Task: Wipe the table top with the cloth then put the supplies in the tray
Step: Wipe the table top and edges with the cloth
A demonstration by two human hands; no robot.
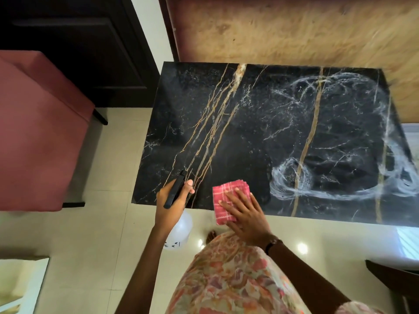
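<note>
A black marble table top with gold veins fills the middle of the view. White wet smears curl over its right half. A folded pink checked cloth lies at the near edge, partly hanging over it. My right hand lies flat on the cloth with the fingers spread. My left hand grips a spray bottle with a black trigger head and a translucent white body, held just off the table's near left corner. No tray is in view.
A dusty pink upholstered seat stands to the left of the table. A wood-look wall panel runs behind it and a dark door is at the back left. Pale tiled floor lies below.
</note>
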